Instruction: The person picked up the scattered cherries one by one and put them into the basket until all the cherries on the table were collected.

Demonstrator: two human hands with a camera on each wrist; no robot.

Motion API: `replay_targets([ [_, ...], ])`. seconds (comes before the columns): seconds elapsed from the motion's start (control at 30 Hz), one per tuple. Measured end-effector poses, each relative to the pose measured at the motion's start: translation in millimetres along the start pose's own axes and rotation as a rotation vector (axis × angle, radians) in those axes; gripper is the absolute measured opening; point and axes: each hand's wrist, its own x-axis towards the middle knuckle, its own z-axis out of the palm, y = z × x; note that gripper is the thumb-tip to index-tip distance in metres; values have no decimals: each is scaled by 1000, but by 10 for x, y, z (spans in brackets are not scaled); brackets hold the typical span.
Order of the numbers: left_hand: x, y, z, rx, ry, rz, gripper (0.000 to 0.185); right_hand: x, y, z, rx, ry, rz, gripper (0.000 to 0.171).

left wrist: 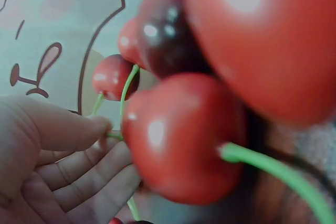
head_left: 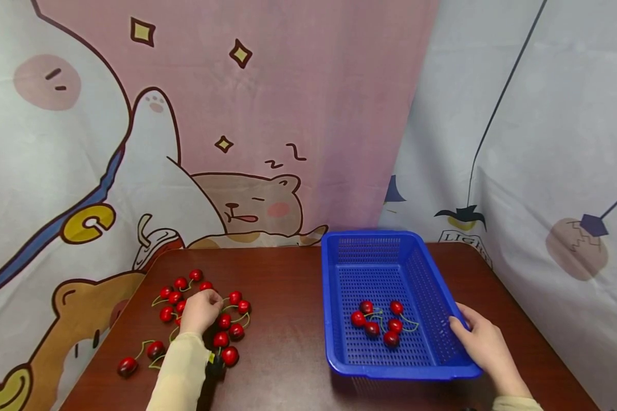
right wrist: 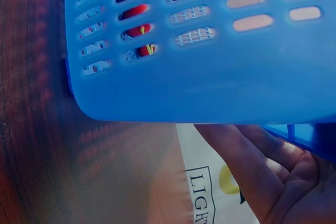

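Dark reddish wooden table (head_left: 283,297), pushed up against a hanging cloth backdrop (head_left: 267,114) printed with cartoon bears and small stars.

My left hand (head_left: 200,311) is down in the pile of loose cherries (head_left: 221,322) on the left half of the table. Wrist view: thumb (left wrist: 63,129) and curled fingers are closing on a thin green stem (left wrist: 123,100), so I log it as pinching a stem, with the fruit crowding the lens. Beyond the hand, the pile spreads in a loose ring; two stray cherries (head_left: 141,357) lie apart, nearer the front left edge.

My right hand (head_left: 485,345) holds the blue basket (head_left: 437,285) at its near right rim, thumb over the lip and fingers curled beneath the flange, as the right wrist view shows from below. Six cherries in the basket (head_left: 380,324) sit grouped on its perforated floor, toward the near end. The far end of the basket shows only mesh.

Handling judgement: the cherries look glossy, smooth and round, so likely slippery and prone to rolling if nudged; light enough to lift several at once. Stems look thin and springy, and paired ones are joined, so the stem is the surest place to take hold, close to the fruit. The basket looks like light, stiff plastic; it may slide on the polished wood unless steadied at the rim.
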Motion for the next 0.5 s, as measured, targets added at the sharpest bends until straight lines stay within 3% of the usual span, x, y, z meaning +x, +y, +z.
replay_targets([
  [0.27, 29, 245, -95, -10, 57, 34, 8, 7, -18, -12, 4, -14, 20, 54],
  [0.5, 97, 636, -181, -47, 90, 99, 7, 3, -11, -4, -15, 5, -4, 52],
])
